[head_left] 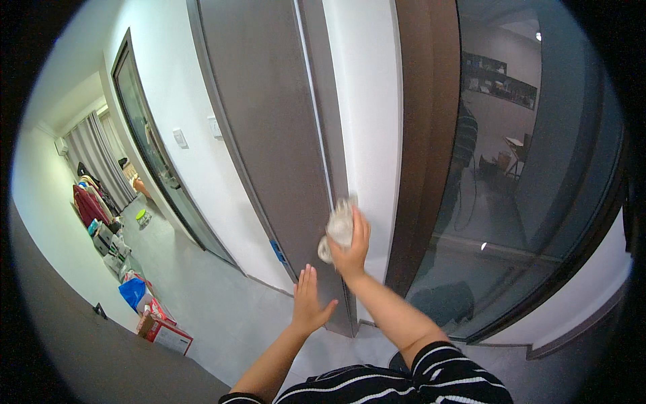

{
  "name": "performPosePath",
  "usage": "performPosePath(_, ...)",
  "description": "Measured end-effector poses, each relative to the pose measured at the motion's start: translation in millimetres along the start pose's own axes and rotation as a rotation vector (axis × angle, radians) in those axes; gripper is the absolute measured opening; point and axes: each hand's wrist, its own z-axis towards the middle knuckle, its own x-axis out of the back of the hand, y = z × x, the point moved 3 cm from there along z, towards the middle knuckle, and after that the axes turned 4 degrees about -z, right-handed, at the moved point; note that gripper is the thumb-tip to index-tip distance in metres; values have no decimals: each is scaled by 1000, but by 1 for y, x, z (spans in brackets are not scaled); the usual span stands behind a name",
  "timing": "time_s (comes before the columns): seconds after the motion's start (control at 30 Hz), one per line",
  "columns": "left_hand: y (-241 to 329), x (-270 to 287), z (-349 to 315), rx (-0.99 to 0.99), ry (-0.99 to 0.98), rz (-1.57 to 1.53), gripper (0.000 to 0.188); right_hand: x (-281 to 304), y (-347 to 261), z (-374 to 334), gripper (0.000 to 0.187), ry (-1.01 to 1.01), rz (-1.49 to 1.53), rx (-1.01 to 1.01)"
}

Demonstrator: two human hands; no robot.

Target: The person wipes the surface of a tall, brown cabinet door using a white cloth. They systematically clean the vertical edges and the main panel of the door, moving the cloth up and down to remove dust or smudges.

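Note:
A dark grey-brown door (269,101) with a thin silvery vertical strip (315,94) stands before me. My right hand (354,249) presses a crumpled whitish cloth (341,225) against the door near its right edge, over the lower end of the strip. The cloth is slightly blurred. My left hand (309,306) is spread with fingers stretched out, lying flat at the door's lower left part and holding nothing. A blue piece (277,251) sits on the door's left edge, just above my left fingertips.
To the right is a dark glass panel (511,175) in a brown frame (427,135). Light switches (180,138) are on the white wall at left. Along the far left wall lie a red-and-white box (168,337), a blue bag (132,291) and hanging clothes (87,205).

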Motion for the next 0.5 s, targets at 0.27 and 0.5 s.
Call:
performPosePath(0.27, -44, -5, -48, -14, 46, -115, 100, 24, 139, -203, 65, -430, -28, -739)
performPosePath(0.5, -29, 6, -30, -25, 80, -159, 93, 22, -4, 8, 71, -99, 186, -76)
